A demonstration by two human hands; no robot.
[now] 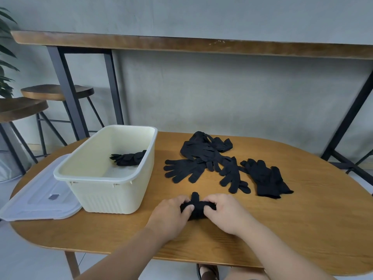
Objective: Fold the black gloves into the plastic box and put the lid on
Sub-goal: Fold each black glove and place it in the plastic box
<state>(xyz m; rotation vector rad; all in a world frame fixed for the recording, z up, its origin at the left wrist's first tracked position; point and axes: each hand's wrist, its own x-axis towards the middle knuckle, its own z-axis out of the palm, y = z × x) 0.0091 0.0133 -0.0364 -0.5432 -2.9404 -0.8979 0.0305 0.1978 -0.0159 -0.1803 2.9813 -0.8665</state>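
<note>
No brand, label or writing can be read anywhere; a small dark rectangle on the lid is too small to make out.

On the oval wooden desk (302, 229) both hands work one bunched black fabric glove (196, 209) near the front edge. The left hand (173, 214) has its grip curled onto the glove's left end, thumb pressing into the cloth; the right hand (224, 211) pinches the right end with curled fingers.

One cream rectangular plastic box (105, 190) stands open at the left, with one folded black glove bundle (129, 158) lying on its floor at the far right end. One translucent flat plastic lid (38, 201) lies on the desk just beside the box, partly under its left side.

Behind the hands lies a loose heap of black gloves (222, 164); their overlap hides the exact count.

Two round wooden stools (40, 93) stand beyond the desk, at left.
</note>
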